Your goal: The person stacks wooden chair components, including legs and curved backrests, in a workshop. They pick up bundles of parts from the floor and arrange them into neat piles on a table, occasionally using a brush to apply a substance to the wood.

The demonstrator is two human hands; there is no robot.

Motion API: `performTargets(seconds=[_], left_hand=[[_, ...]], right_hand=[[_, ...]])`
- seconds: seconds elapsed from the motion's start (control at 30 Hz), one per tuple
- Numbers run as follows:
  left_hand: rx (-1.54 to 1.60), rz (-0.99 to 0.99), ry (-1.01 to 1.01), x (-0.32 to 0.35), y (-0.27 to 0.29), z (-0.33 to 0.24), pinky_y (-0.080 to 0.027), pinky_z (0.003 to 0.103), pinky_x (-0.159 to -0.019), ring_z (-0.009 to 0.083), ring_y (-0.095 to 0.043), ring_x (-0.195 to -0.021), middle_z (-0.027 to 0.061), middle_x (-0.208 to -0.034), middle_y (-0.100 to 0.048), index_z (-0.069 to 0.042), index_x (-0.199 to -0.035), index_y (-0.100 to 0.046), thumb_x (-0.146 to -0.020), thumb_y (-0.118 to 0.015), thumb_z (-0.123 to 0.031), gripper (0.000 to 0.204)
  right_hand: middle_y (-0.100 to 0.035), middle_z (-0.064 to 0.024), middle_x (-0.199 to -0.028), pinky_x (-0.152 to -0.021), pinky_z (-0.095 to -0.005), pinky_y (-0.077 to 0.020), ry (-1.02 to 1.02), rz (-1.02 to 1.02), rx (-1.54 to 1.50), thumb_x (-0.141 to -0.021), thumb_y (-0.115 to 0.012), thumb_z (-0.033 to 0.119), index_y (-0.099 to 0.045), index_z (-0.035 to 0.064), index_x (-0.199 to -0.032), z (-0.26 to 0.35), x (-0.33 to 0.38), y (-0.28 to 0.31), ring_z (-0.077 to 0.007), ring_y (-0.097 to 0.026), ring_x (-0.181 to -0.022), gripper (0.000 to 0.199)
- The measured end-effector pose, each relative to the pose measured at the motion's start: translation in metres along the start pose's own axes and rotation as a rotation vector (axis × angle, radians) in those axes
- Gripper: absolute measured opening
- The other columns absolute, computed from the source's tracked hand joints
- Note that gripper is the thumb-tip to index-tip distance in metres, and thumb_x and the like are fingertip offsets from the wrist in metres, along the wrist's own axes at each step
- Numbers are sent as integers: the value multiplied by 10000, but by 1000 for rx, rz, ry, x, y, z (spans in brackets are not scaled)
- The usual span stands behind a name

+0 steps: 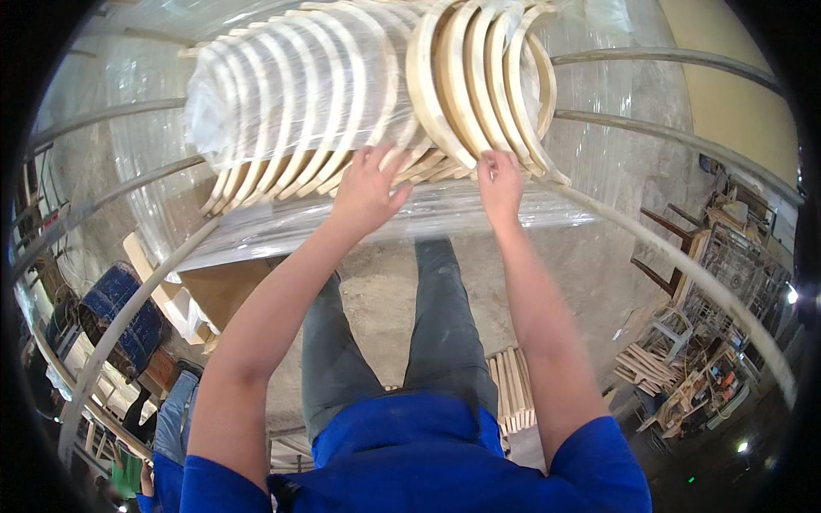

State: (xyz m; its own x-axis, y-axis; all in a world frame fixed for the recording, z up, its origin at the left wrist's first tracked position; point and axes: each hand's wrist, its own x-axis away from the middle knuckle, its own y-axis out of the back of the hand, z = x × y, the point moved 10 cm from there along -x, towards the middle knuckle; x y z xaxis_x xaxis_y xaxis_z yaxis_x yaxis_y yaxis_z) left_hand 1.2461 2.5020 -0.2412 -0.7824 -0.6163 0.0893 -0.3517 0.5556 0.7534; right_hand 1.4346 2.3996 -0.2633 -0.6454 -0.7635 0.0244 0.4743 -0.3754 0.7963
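Note:
A row of pale, curved wooden pieces (432, 94) lies across the top middle, bent like hoops and standing side by side. Clear plastic film (299, 85) covers the left part of the row, while the pieces on the right are bare. My left hand (368, 192) is over the near edge of the row, fingers spread, with the film just beyond the fingertips. Close to the lower ends of the bare pieces is my right hand (500, 184), its fingers curled together. Whatever it may be pinching is too small to make out.
Grey bars (650, 56) run out from both sides of the row. A cardboard box (222, 291) and a blue drum (124, 312) stand at left, near another person in blue (171, 445). Wooden slats (513, 389) lie near my legs; more wood (646, 368) is piled at right.

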Motion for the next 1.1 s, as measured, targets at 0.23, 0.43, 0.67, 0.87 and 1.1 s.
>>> performTargets(seconds=[0.23,0.43,0.67,0.87,1.1], left_hand=[[187,-365,598,-148,-65,104,-302,457,-969,411,-362,-1131,259,-1267,-350,-33,-1317,-272,-687,-627,-290,767],[526,-580,723,-155,-89,128,-400,377,-897,358,-533,-1009,248,-1076,-546,47,-1206,-437,-649,-544,-47,575],[531,-542,914,-41,-57,176,-397,328,-897,242,-515,-1058,180,-1160,-514,3,-1292,-337,-709,-495,2,603],[114,-508,949,-11,-37,187,-279,400,-986,340,-357,-1176,191,-1273,-388,-16,-1299,-321,-712,-525,-39,622],[153,-353,391,-144,-50,46,-271,429,-984,336,-336,-1172,177,-1251,-378,-29,-1235,-406,-736,-551,-109,525]], right_hand=[[-621,-145,-905,-732,-396,-479,-139,337,-50,-726,-594,235,-592,45,-991,-7,-137,-83,-301,-610,-824,326],[-628,-159,-837,-704,-409,-476,-46,633,322,-726,-597,246,-560,16,-861,5,-146,-137,-302,-611,-810,269],[-609,-122,-960,-778,-401,-443,7,648,-59,-740,-610,253,-556,70,-998,42,-119,-164,-300,-579,-909,322],[-433,-201,-1154,-858,-399,-403,-45,-28,189,-742,-642,309,-426,-8,-1210,-40,-283,-66,-332,-482,-1020,606],[-562,-71,-961,-776,-313,-445,-344,143,-923,-870,-519,204,-523,-18,-1035,-75,-278,-56,-176,-536,-895,277]])
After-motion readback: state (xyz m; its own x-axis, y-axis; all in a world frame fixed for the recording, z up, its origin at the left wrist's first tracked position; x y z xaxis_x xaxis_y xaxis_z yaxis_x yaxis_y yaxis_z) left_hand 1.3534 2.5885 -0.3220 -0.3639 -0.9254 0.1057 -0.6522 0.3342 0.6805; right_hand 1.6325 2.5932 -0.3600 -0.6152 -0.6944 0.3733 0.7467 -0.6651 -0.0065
